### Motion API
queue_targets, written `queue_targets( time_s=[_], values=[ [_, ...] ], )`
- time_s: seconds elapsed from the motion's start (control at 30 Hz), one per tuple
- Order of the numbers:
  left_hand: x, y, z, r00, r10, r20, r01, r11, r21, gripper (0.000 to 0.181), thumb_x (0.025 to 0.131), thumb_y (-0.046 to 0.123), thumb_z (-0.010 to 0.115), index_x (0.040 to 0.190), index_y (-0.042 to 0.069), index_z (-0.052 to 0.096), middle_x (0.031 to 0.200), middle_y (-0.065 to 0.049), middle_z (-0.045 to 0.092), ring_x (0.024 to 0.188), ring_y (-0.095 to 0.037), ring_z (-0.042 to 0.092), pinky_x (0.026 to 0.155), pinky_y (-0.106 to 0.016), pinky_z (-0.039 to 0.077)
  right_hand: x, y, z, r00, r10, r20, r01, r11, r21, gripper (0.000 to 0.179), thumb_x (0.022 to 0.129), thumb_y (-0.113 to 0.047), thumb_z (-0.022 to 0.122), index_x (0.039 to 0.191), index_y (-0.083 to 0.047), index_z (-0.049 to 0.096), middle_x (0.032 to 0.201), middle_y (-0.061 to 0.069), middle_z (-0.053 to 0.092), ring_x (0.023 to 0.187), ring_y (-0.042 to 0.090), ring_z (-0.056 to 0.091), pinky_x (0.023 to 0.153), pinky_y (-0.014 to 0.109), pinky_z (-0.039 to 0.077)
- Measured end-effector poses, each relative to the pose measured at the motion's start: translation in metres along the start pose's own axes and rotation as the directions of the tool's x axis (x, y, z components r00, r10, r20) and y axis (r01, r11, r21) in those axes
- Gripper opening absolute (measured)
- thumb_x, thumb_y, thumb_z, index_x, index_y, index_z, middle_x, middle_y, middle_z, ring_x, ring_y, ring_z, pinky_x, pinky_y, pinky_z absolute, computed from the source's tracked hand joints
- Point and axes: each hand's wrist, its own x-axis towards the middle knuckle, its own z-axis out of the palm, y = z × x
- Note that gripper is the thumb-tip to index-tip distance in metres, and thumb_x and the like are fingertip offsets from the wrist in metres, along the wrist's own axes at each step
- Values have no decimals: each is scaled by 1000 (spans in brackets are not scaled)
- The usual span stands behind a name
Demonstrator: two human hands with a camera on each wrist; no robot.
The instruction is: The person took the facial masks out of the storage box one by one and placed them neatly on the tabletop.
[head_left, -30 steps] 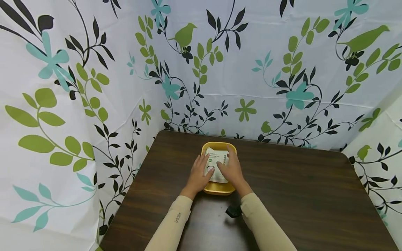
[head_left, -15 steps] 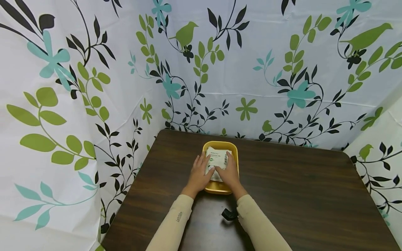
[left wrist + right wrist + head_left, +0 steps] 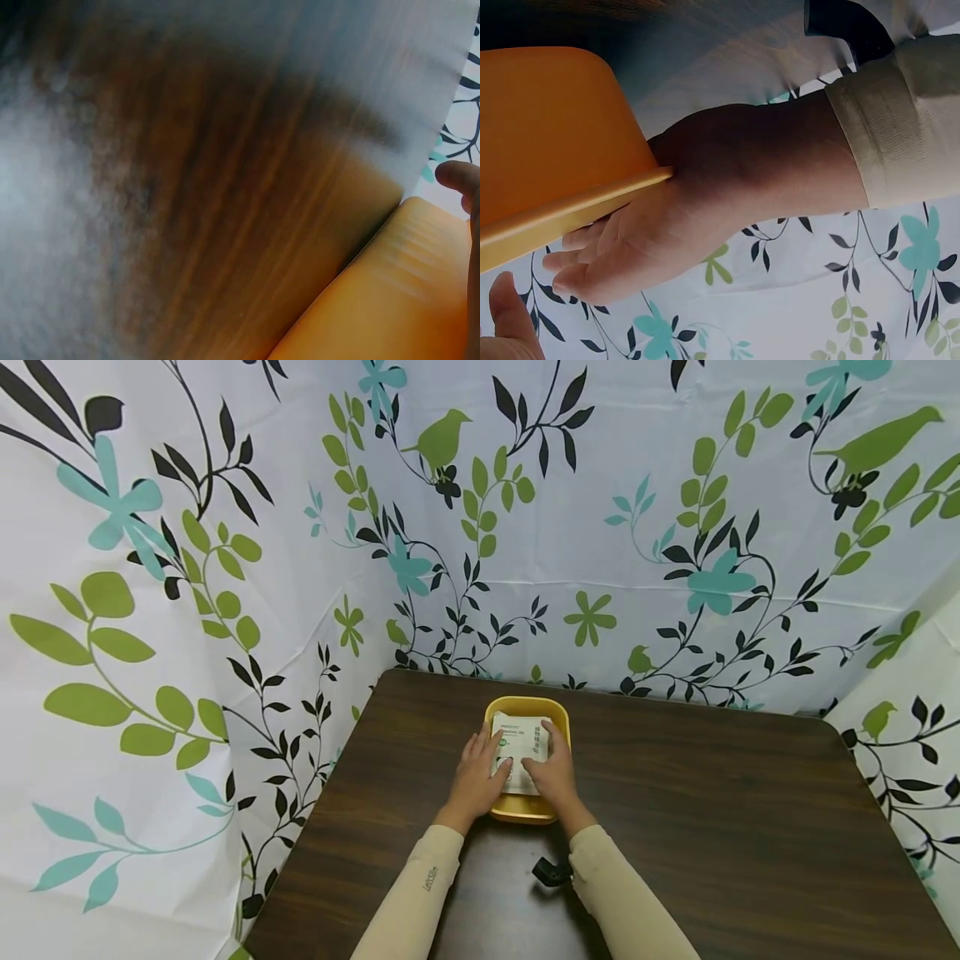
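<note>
A yellow plastic tub (image 3: 525, 817) holds a stack of white packets; the top packet (image 3: 521, 742) bears green print and dark characters. My left hand (image 3: 476, 781) lies over the tub's left side, fingers extended along the packets' edge and thumb on the top packet. On the opposite side, my right hand (image 3: 557, 779) reaches over the rim, its fingers along the right edge and its thumb on the packet's face. In the right wrist view, that hand (image 3: 660, 217) shows fairly straight fingers beyond the tub's rim (image 3: 577, 202). The left wrist view catches only a fingertip (image 3: 457, 178) above the tub wall (image 3: 390, 292).
The tub stands near the back edge of a dark wooden table (image 3: 720, 827). A small black curved object (image 3: 551, 872) is beside my right cuff. White cloth (image 3: 480, 602) printed with leaves, flowers and birds hangs behind and at the sides.
My right hand shifted left and inward, then slightly back to the right; its thumb came near the left thumb and parted again. The left hand stays nearly still.
</note>
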Motion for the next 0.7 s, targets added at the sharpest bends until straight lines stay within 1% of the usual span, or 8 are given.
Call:
queue_targets(
  time_s=[0.1,0.23,0.3,0.4,0.47,0.57,0.63,0.7],
  values=[
    [0,-1,1,1000,-3,1,3,1000,-2,61,104,41,48,159,15,39,172,-11,18,155,-44,23,118,-67,29,1,1,-1,1000,18,-12,-17,995,95,78,84,11,67,155,-7,41,164,24,33,150,45,33,117,58,36],
    [0,0,0,1000,-11,3,11,1000,-5,61,104,40,49,159,16,38,173,-10,17,155,-43,23,118,-66,29,2,1,-2,999,36,-29,-29,981,192,76,86,14,66,155,-8,42,160,23,38,146,42,40,117,58,37],
    [0,1,0,1000,-14,3,14,1000,-3,61,104,40,49,159,16,38,173,-9,17,155,-42,23,118,-66,30,2,0,-3,999,38,-23,-32,972,234,77,86,13,66,156,-8,40,161,21,38,144,41,40,119,57,35],
    [0,1,0,1000,-16,6,16,1000,0,61,104,39,48,159,16,38,173,-8,16,155,-42,23,117,-67,31,2,1,-4,999,45,16,-48,956,288,82,88,13,65,159,-10,33,162,19,36,139,40,42,115,56,37],
    [0,1,0,1000,-21,8,21,1000,1,61,104,39,48,160,17,37,173,-7,16,155,-42,23,117,-67,31,2,1,-4,998,47,47,-59,951,303,85,89,13,65,161,-12,29,163,18,36,138,41,42,112,56,39],
    [0,1,0,1000,-27,13,27,1000,6,61,104,39,48,160,18,36,173,-7,15,155,-41,23,117,-67,31,3,1,-5,995,50,85,-73,951,300,87,89,13,65,162,-13,25,166,17,32,143,41,41,113,57,40],
    [0,1,1,999,-30,13,29,999,16,61,104,40,48,160,19,36,173,-7,15,155,-40,22,117,-66,31,3,0,-5,993,60,106,-87,959,271,87,89,15,64,162,-13,26,168,17,28,145,42,41,112,56,43],
    [0,0,1,1000,-26,7,25,999,21,61,104,39,49,160,18,37,173,-8,16,155,-41,23,118,-66,31,3,0,-4,989,82,123,-108,969,223,87,88,15,64,162,-15,29,169,16,26,144,43,44,107,53,49]
  ],
)
